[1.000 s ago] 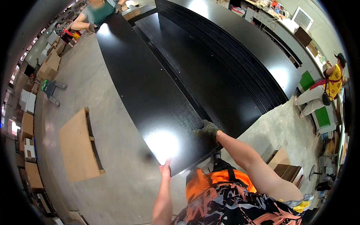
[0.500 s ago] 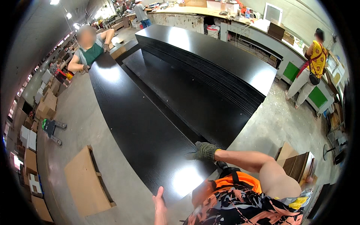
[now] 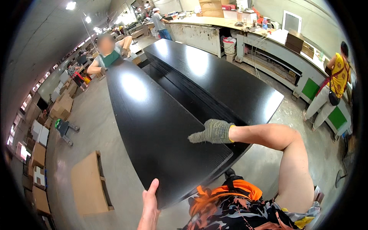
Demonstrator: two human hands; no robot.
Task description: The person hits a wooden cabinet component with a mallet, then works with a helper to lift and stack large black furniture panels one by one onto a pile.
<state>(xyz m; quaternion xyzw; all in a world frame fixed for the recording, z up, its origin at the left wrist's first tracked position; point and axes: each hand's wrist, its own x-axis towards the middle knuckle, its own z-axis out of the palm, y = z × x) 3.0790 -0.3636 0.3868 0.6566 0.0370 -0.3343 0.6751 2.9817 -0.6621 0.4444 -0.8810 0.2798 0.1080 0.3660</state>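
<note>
A long black panel (image 3: 153, 126) stretches away from me, its near end raised toward my body. My left hand (image 3: 150, 197), bare, is closed on the near left edge, thumb on top and fingers hidden beneath. My right hand (image 3: 215, 131), in a grey-green knit glove, grips the right edge, its thumb lying across the top face and the other fingers out of sight. At the far end a co-worker (image 3: 109, 55) in a green apron has both hands at the panel. Beside it on the right, a stack of similar black panels (image 3: 214, 73) partly lies behind the held one.
A flat brown cardboard sheet (image 3: 89, 188) is on the floor at left, near a pallet jack (image 3: 66, 128). Cardboard boxes (image 3: 63, 105) line the left side. A long workbench (image 3: 253, 32) runs behind the stack, with a person in yellow (image 3: 337, 76) at right.
The held panel's near end has risen and now covers more of the stack's lower part. Both my hands have moved with it, still on its edges. My view has shifted somewhat.
</note>
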